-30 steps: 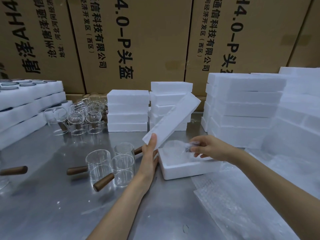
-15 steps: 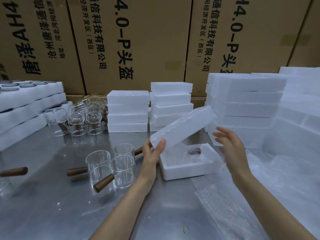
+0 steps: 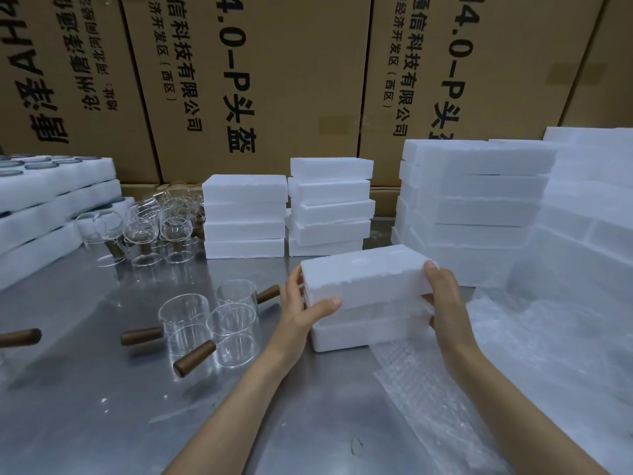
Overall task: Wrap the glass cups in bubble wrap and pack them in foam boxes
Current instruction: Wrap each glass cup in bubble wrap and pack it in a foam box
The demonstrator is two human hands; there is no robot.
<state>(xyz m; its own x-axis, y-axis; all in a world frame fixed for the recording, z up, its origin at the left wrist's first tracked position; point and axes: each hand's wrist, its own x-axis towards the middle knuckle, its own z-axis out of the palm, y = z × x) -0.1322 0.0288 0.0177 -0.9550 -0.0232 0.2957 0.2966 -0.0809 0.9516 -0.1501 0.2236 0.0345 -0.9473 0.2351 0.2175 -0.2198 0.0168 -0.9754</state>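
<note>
- Step in hand, by the look of it: closing the white rectangular foam lid (image 3: 364, 277) onto the white foam box base (image 3: 370, 332) on the steel table (image 3: 102, 406).
- Left hand (image 3: 301, 311) gripping the lid's left end, thumb curled along the near face, fingers behind.
- Right hand (image 3: 443, 296) gripping the right end, fingers curled round the corner.
- Lid tilted: far edge high, near edge just above the base; gap visible, not seated.
- Wrapped glass cup presumably inside the base; hidden by the lid, cannot confirm.
- To do well: square the lid's corners with the base rim first, then lower level, then press evenly at both ends. No one-sided force; the foam edge looks crumbly and liable to chip.
- Check no bubble wrap is pinched in the seam.
- Unwrapped clear glass cups with brown wooden handles (image 3: 209, 323) just left of the left wrist; keep elbow clear.
- Clear bubble wrap sheet (image 3: 428, 399) lying near right of the base.
- Stacks of white foam boxes (image 3: 245, 217) behind.
</note>
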